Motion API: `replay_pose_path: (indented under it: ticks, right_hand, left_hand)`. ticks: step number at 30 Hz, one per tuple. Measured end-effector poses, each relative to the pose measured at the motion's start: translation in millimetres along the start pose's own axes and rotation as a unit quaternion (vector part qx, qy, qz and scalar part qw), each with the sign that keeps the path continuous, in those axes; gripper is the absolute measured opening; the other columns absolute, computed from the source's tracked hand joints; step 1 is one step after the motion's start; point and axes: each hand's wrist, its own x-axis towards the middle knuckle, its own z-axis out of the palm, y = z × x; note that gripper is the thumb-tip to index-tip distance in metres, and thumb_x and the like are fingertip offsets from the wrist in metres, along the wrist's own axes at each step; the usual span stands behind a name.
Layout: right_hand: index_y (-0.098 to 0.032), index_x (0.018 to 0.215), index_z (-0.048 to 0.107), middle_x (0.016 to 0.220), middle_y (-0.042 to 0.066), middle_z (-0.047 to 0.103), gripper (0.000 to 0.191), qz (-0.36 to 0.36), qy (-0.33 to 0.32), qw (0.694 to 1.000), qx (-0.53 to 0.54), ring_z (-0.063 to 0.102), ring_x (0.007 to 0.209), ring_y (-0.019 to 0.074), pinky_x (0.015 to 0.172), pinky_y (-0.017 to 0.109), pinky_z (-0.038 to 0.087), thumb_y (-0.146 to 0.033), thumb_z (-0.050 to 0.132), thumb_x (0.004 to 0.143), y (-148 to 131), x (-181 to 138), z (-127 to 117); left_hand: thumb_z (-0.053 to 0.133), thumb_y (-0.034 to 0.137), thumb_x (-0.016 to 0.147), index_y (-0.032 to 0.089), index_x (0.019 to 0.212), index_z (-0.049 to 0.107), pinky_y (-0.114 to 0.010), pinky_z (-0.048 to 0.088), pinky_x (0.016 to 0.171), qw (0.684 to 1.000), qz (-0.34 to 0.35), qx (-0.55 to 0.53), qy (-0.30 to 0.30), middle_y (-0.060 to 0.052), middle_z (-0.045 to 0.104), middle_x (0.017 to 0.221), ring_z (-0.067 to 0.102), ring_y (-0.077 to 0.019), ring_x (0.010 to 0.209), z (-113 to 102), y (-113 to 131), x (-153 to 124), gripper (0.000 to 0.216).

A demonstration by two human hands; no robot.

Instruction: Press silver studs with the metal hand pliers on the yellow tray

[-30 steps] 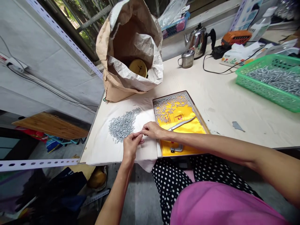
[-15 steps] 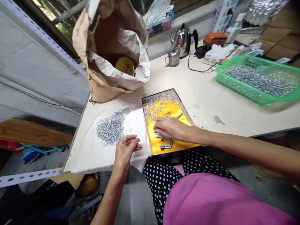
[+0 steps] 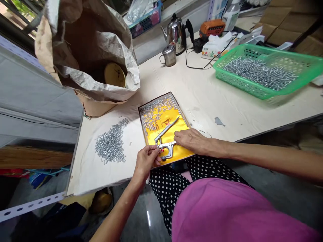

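Grey hand-press pliers [image 3: 169, 148] with a spring and a small red part at the jaw lie over a yellow cloth in a shallow tray [image 3: 144, 126]. Their two handles are spread apart. My right hand [image 3: 190, 140] is closed at the end of the lower handle, its fingers curled over it. At the jaw, my left hand [image 3: 148, 158] pinches a tiny metal piece, mostly hidden by thumb and forefinger. Many short metal pins [image 3: 157, 111] are scattered across the far part of the tray. A heap of similar pins [image 3: 111, 143] rests on white cloth left of my left hand.
A large open paper sack [image 3: 101, 95] stands at the back left with a round yellowish container [image 3: 114, 74] inside. A green basket [image 3: 264, 92] of longer metal parts sits on the right. Behind are a metal cup [image 3: 169, 56], a kettle [image 3: 176, 35] and an orange battery [image 3: 212, 27].
My left hand has moved right, from beside the tray to the pliers' jaw. My right hand has slid toward the lower handle's end, uncovering the spread handles. The view has shifted right.
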Motion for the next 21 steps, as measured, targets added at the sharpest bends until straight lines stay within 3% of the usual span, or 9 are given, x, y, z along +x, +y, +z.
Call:
replay_pose_path:
  ticks: [5,11,21]
  right_hand:
    - [-0.019,0.093,0.057,0.098,0.006,0.065,0.016,0.000,-0.007,1.000,0.006,0.055,0.083,0.0181,0.059,0.033,0.025,-0.007,0.048,0.100,8,1,-17]
    - [-0.019,0.096,0.058,0.105,0.007,0.066,0.016,-0.012,0.036,0.997,0.068,0.056,0.087,0.0184,0.068,0.033,0.033,-0.005,0.049,0.098,11,-5,-20]
    - [-0.017,0.099,0.058,0.108,0.009,0.064,0.013,-0.003,0.027,0.998,0.057,0.056,0.091,0.0200,0.066,0.032,0.032,-0.010,0.047,0.101,13,-4,-10]
  left_hand:
    - [0.086,0.040,0.064,0.013,0.077,0.063,-0.017,0.036,0.040,0.999,-0.047,0.011,0.007,0.003,0.058,0.049,0.048,-0.0069,0.038,6,-4,2,0.038]
    - [0.091,0.047,0.056,0.014,0.065,0.060,-0.017,0.021,0.036,0.990,-0.123,-0.022,-0.062,0.006,0.049,0.041,0.035,-0.0037,0.032,10,-10,16,0.046]
    - [0.093,0.041,0.054,0.014,0.065,0.060,-0.016,0.022,0.035,0.979,-0.194,-0.024,-0.059,0.004,0.050,0.041,0.038,-0.0042,0.033,12,-10,20,0.044]
